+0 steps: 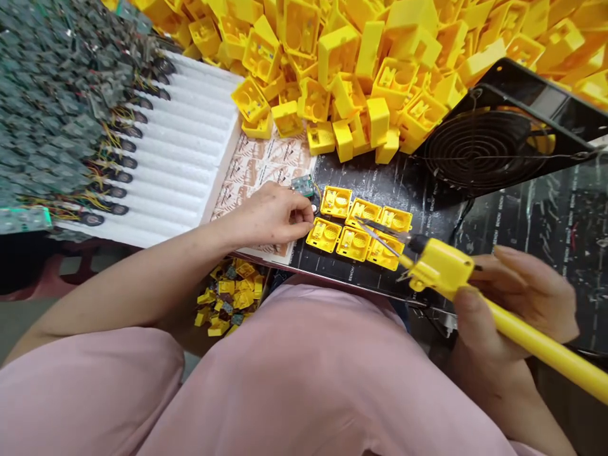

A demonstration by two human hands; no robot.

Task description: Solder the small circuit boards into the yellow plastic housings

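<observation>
My left hand [280, 215] is closed, fingertips pinched together at the left edge of the nearest-left yellow case [323, 235]; what they hold, if anything, is too small to tell. Just above those fingers lies a small green circuit board [303, 185] with thin wires and a round part. Several open yellow cases [354, 243] stand in two rows on the black mat. At the right, my right hand [513, 304] grips a yellow-handled tool [444, 266] with a block-like yellow head. Its thin metal tip points left over the cases.
A big heap of yellow cases [337, 54] fills the back. A black fan [479, 149] stands at the right. Circuit boards with wires [57, 114] are piled on white ridged foam [185, 126] at the left. Below the table edge, a container holds yellow pieces [232, 294].
</observation>
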